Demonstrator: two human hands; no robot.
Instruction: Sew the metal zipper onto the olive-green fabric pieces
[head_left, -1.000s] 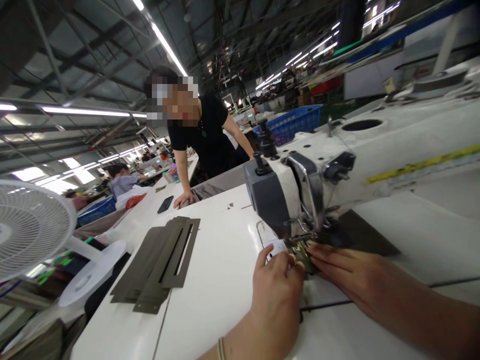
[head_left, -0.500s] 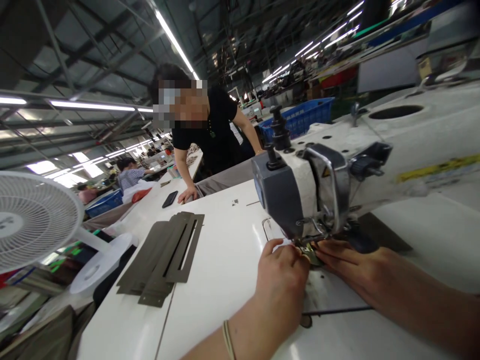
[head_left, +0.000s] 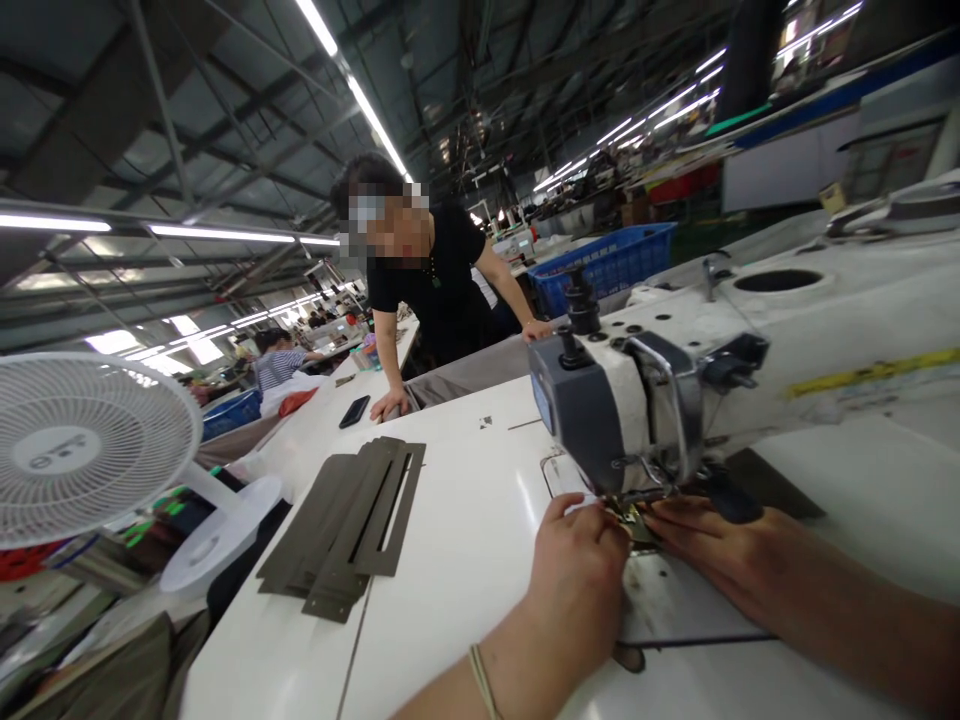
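A white and grey sewing machine (head_left: 581, 400) stands over the white table at the right. Close to its needle area, my left hand (head_left: 577, 575) has its fingers bent together at the left side; whatever they hold is too small to make out. My right hand (head_left: 720, 550) reaches in from the right, its fingertips partly under the machine head beside a dark fabric piece (head_left: 643, 535) at the presser foot. Another dark flat piece (head_left: 772, 480) lies behind my right hand. Left of the machine is a fanned stack of olive-grey pieces (head_left: 330, 530), the top one slotted.
Across the table a person in black (head_left: 457, 290) leans with both hands down. A phone (head_left: 355, 411) lies near one of them. A white fan (head_left: 90, 450) stands at the left, and a blue crate (head_left: 607, 265) is behind the machine.
The whole view has shifted, so machine, stack and fan appear slightly farther right and lower. My hands stay by the needle area with nearly the same pose.
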